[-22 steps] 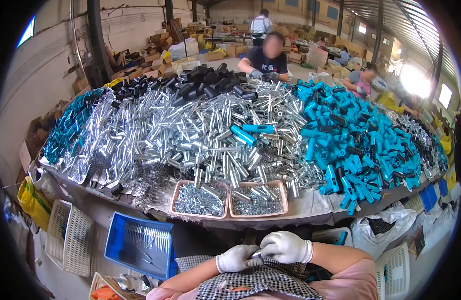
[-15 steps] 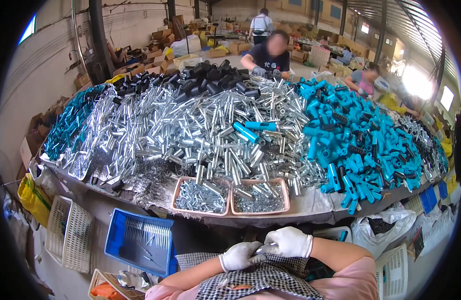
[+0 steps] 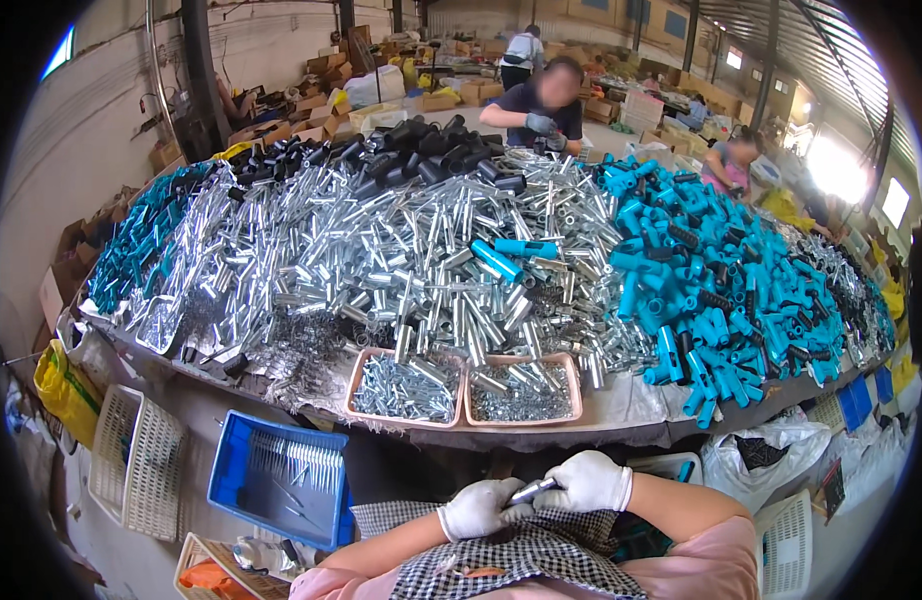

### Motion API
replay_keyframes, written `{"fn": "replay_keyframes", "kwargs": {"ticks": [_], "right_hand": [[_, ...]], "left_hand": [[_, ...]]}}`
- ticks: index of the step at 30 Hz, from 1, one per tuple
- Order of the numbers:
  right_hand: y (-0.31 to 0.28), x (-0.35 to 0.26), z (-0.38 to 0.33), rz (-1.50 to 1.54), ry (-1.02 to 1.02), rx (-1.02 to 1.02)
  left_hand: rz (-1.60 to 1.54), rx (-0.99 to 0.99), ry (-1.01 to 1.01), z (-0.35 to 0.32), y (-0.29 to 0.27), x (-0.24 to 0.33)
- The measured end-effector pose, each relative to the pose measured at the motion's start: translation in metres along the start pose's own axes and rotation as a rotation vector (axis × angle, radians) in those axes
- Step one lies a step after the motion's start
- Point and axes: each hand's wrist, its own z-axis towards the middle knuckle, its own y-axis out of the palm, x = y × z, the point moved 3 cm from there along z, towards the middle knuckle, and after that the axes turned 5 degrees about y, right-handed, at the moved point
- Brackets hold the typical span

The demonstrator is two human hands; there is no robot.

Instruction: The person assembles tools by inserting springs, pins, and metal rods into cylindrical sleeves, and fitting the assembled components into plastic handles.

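In white work gloves, my left hand (image 3: 478, 510) and my right hand (image 3: 593, 482) meet in front of my checked apron (image 3: 521, 565). Both are closed on a short silver metal tube (image 3: 532, 491), which spans the gap between them at a slant. My left fingers wrap its lower end, and the right ones pinch its upper end; those ends are hidden. Beyond my hands, at the table's near edge, sit two pink trays: the left tray (image 3: 357, 408) has small metal pins in it, the right tray (image 3: 578, 410) small metal parts and several tubes.
Silver tubes and rods (image 3: 401, 250) heap the table, with black sleeves (image 3: 431, 155) behind and teal handles (image 3: 721, 270) at right. Below left stand a blue bin (image 3: 221, 490) with metal rods and a white basket (image 3: 161, 480). A gloved co-worker (image 3: 543, 105) works across the table.
My hands have drawn slightly apart, the right one shifting a little rightward, so more of the metal tube shows. Across the table, the co-worker's gloved hand has risen.
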Motion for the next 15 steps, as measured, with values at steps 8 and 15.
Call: {"fn": "replay_keyframes", "kwargs": {"ticks": [8, 15], "right_hand": [[-0.007, -0.005, -0.007, 0.21, -0.223, 0.371], [-0.002, -0.01, -0.004, 0.137, -0.404, 0.326]], "left_hand": [[-0.046, -0.014, 0.035, -0.001, -0.001, 0.001], [-0.049, -0.093, 0.062, -0.003, -0.003, -0.002]]}}
